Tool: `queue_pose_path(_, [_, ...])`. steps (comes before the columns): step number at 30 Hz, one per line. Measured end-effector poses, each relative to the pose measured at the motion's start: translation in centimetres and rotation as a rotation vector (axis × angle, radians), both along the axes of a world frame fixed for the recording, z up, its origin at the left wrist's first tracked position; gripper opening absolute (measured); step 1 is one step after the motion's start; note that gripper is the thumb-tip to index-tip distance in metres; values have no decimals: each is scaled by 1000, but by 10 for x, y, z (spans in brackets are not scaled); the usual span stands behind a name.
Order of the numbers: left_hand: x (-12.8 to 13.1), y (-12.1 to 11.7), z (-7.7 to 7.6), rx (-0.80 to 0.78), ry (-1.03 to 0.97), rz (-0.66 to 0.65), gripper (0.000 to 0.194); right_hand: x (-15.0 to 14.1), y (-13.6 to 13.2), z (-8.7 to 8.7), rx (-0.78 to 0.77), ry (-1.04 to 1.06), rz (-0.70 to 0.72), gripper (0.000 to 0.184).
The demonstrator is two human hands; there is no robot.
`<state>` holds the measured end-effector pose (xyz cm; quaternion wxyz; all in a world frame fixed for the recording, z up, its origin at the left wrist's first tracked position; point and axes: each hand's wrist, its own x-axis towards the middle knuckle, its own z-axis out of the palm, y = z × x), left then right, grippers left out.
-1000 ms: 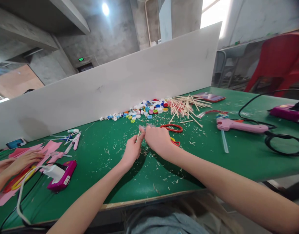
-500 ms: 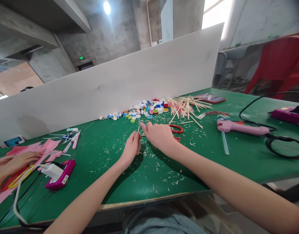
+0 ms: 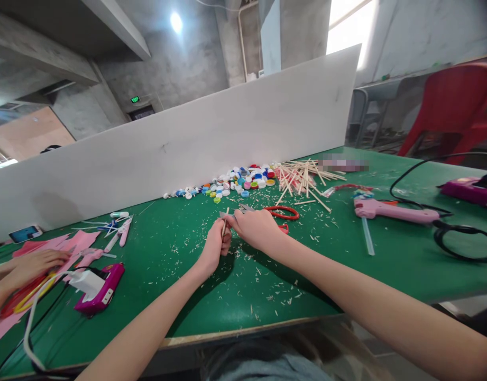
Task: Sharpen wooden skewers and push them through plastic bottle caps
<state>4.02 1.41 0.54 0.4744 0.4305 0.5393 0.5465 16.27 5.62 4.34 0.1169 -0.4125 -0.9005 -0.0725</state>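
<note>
My left hand (image 3: 214,248) is closed around a thin wooden stick (image 3: 224,226), whose upper end sticks out above the fist. My right hand (image 3: 257,228) is closed on a small knife; its grey blade (image 3: 222,215) lies against the stick's upper end, and its handle is hidden in the fingers. Just behind my right hand lie scissors with red handles (image 3: 285,213), partly covered by it. Pale wood shavings (image 3: 247,256) are scattered over the green table (image 3: 203,317) around both hands.
Bottle caps (image 3: 247,180) and a heap of wooden sticks (image 3: 302,177) lie by the white partition (image 3: 187,137). A pink glue gun (image 3: 397,209) with a black cable is at right. Another person's hands (image 3: 33,264), pink paper (image 3: 82,241) and a purple power strip (image 3: 102,296) are at left.
The knife blade has dropped lower against the stick, and my right hand has moved slightly down. The stick now leans more across my left fist. More of the scissors shows.
</note>
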Motion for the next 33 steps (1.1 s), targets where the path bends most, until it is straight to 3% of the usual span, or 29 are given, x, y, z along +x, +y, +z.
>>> queue_pose_path(11, [-2, 2, -7, 148, 225, 29, 39, 0, 8, -7, -13, 13, 21, 32])
queue_pose_path(19, [-2, 2, -6, 213, 309, 150, 43, -5, 1, -9, -5, 51, -58, 24])
queue_pose_path(33, [-9, 3, -1, 178, 580, 183, 46, -9, -1, -9, -18, 76, -117, 23])
